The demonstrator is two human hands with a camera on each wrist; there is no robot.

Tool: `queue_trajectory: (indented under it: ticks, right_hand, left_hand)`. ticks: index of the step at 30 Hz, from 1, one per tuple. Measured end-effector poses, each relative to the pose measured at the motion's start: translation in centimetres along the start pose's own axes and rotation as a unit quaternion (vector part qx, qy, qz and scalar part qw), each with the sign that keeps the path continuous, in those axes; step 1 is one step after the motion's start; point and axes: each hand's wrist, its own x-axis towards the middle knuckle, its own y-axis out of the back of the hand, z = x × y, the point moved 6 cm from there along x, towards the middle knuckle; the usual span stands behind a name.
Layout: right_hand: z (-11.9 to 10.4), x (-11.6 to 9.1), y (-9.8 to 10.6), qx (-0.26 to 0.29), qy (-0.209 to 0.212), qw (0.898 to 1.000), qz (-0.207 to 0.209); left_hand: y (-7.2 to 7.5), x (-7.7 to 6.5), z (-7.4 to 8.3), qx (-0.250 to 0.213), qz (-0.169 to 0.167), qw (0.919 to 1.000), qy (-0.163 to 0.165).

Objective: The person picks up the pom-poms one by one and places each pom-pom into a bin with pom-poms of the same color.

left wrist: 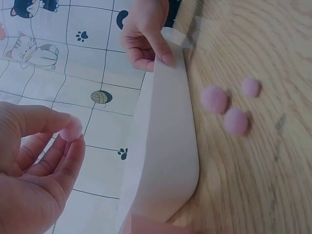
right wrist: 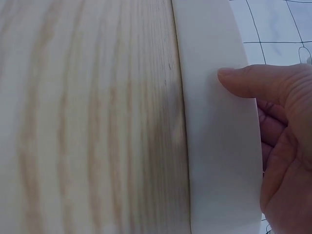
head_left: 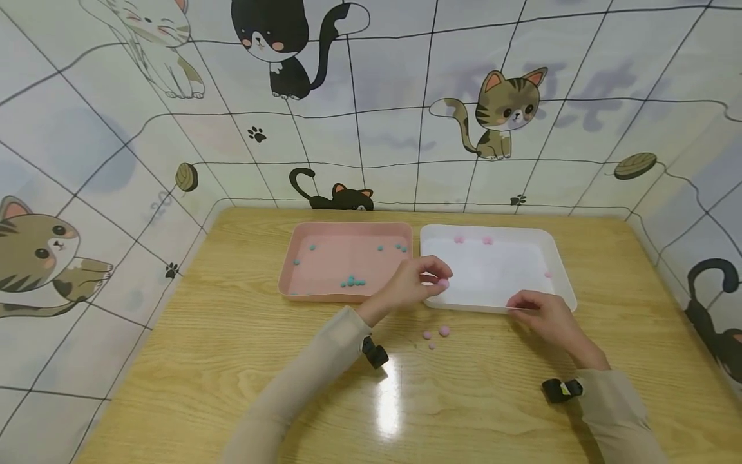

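My left hand (head_left: 406, 285) pinches a pink pom-pom (left wrist: 71, 128) between thumb and fingers, over the left end of the white tray (head_left: 493, 270). My right hand (head_left: 547, 319) grips the tray's front wall near its right corner; in the right wrist view the thumb (right wrist: 239, 82) lies on the outer face and the other fingers are behind the wall, partly hidden. Inside the white tray are pink pom-poms (head_left: 487, 240) along the back and another pink pom-pom (head_left: 547, 274) at the right. Three loose pink pom-poms (left wrist: 214, 100) of differing sizes lie on the table before it.
A pink tray (head_left: 324, 264) stands close to the left of the white one, with several teal pom-poms (head_left: 350, 281) scattered and clustered inside. Both trays sit on a wood-grain table (head_left: 232, 361). A cat-patterned covering (head_left: 394, 129) rises behind and at both sides.
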Motion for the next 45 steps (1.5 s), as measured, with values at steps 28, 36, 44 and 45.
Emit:
queue_trajectory:
  ticks: [28, 36, 44, 45]
  right_hand:
    - [0.4, -0.2, 0.2, 0.032, 0.024, 0.999, 0.003]
    - [0.1, -0.1, 0.2, 0.043, 0.034, 0.998, 0.0]
    - [0.5, 0.2, 0.1, 0.031, 0.018, 0.999, -0.006]
    - [0.5, 0.3, 0.1, 0.027, 0.018, 0.999, -0.005]
  left_hand:
    - [-2.3, 7.9, -1.7, -0.102, 0.085, 0.9896, 0.054]
    - [-2.8, 9.8, -2.2, -0.119, 0.117, 0.9826, 0.082]
    - [-2.5, 11.0, -2.5, -0.116, 0.133, 0.9781, 0.11]
    - [-2.5, 11.1, -2.6, -0.117, 0.135, 0.9776, 0.111]
